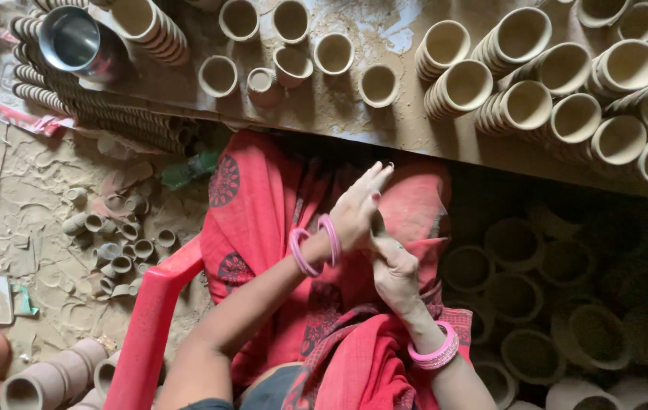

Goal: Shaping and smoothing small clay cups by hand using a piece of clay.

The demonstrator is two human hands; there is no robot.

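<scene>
Both hands meet mid-frame over a red patterned cloth [263, 205]: the left hand [358, 209], fingers spread flat, presses against the right hand [396, 273], whose fingers curl around something hidden. Matte, dusty clay cups [563, 68], finished and stacked, crowd the surface [339, 114] across the top; more line the shadowed lower right.

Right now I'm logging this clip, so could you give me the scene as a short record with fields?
left hand: raised over the lap, fingers spread, pink bangles on the wrist
right hand: pressed against the left hand, pink bangles on the wrist
held item: cannot tell
lap: red patterned cloth
bench: dusty, with loose and stacked clay cups
steel pot: upper left
seat: red plastic chair
</scene>
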